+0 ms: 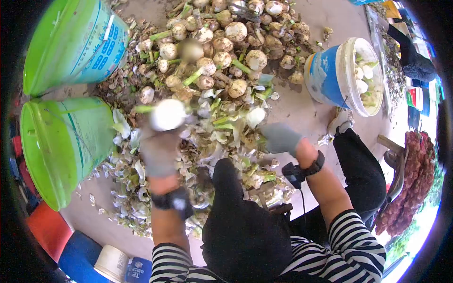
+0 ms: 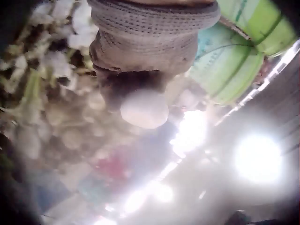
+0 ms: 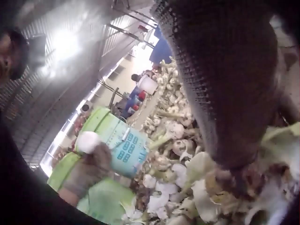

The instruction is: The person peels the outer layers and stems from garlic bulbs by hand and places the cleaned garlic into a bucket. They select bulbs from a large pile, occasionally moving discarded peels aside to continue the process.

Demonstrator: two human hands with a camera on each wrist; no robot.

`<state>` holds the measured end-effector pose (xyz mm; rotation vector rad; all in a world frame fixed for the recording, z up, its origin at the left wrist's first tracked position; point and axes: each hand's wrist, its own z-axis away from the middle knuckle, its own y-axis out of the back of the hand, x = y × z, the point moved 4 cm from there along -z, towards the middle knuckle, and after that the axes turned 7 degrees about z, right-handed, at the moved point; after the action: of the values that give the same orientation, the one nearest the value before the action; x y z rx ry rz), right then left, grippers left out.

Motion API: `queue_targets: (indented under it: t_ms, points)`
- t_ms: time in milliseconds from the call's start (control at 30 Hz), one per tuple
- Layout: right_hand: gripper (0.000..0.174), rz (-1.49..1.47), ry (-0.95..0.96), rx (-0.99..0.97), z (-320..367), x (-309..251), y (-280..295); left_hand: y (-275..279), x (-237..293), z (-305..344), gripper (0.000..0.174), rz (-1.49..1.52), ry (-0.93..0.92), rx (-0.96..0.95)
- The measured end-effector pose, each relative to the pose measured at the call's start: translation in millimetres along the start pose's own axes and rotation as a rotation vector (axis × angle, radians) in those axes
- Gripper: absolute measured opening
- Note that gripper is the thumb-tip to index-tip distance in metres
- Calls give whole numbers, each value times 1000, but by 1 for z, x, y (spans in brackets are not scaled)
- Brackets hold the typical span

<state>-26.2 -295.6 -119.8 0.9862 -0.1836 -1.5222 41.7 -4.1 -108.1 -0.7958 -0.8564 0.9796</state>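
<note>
A smooth white bulb (image 1: 168, 114) (image 2: 144, 108) (image 3: 88, 142) is gripped at the fingertips of my gloved left hand (image 1: 161, 152) (image 2: 143, 51) (image 3: 93, 168), raised over the peelings and blurred. My gloved right hand (image 1: 281, 137) (image 3: 227, 89) is low over leafy peelings (image 1: 222, 134) (image 3: 204, 201), fingers pointing down among them in the right wrist view; whether they pinch anything is hidden. Another white bulb (image 1: 255, 117) lies just left of this hand in the head view. Beyond both hands spreads a heap of soil-marked bulbs (image 1: 236, 32), some with green stems.
Two green buckets (image 1: 71, 141) (image 1: 78, 47) stand at the left. At the right, a blue and white bucket (image 1: 325, 75) holds white bulbs (image 1: 362, 87). A filled red net sack (image 1: 410, 184) is at the far right, and a white tub (image 1: 111, 263) at the lower left.
</note>
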Motion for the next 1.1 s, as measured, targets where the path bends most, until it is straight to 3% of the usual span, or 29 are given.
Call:
queue_targets:
  t_ms: [33, 67, 133, 167, 233, 267, 300, 367, 400, 433, 567, 633, 667, 700, 733, 800, 867, 933, 1000, 1067, 1100]
  points:
    - [31, 99, -101, 61, -5, 13, -9, -9, 35, 4, 40, -8, -209, -192]
    - [26, 198, -201, 119, -6, 22, -12, -33, 75, 30, 53, -357, -578, -14]
    - [27, 127, -310, 203, -12, 19, 13, -112, 99, 42, 63, 367, -97, -726]
    - [27, 43, -320, 437, -15, 11, 32, -105, 109, 39, 63, 365, -97, -724]
    - [31, -51, -255, 817, -35, 5, 52, -78, 116, 17, 47, -73, -72, -559]
    - [33, -55, -184, 956, -51, 5, 55, -45, 103, 2, 44, 28, -258, -162]
    - [33, -55, -185, 957, -65, 2, 55, -64, 60, 1, 41, -183, -196, -101]
    - [17, 87, -233, 787, -91, -3, 50, -44, 3, -9, 37, -546, -111, 93]
    - [17, 89, -237, 780, -97, -3, 44, -36, -20, -14, 34, -568, 87, -30]
    - [19, 113, -276, 703, -104, -1, 35, -31, -39, -16, 34, -732, 150, 50]
    - [20, 152, -319, 552, -103, 7, 28, 2, -80, -31, 35, -1011, 200, -1]
    - [24, 108, -316, 538, -96, 17, 25, 3, -93, -36, 45, -1319, 67, -197]
    - [27, -122, -269, 496, -88, 14, 29, 6, -99, -34, 45, -1318, 66, -194]
    - [31, -351, -220, 447, -82, 9, 28, 3, -105, -29, 54, -1435, -69, -305]
    - [31, -350, -221, 444, -76, 3, 24, -1, -109, -22, 65, -1545, -206, -419]
    - [33, -768, 49, 576, -61, -14, 27, -10, -107, -15, 73, -1468, -131, -416]
    - [26, -832, 84, 466, -47, -17, 34, -19, -106, -7, 74, -1001, 152, -353]
    - [27, -950, 91, 305, -41, -22, 32, -20, -101, -2, 76, -943, 208, -297]
    - [27, -863, 114, 345, -37, -21, 31, -16, -97, 1, 77, -790, 281, -306]
    - [29, -548, 397, 633, -27, -26, 39, -16, -97, 6, 79, -608, 352, -246]
    - [27, -219, 525, 713, -24, -29, 41, -16, -98, 9, 80, -335, 471, -118]
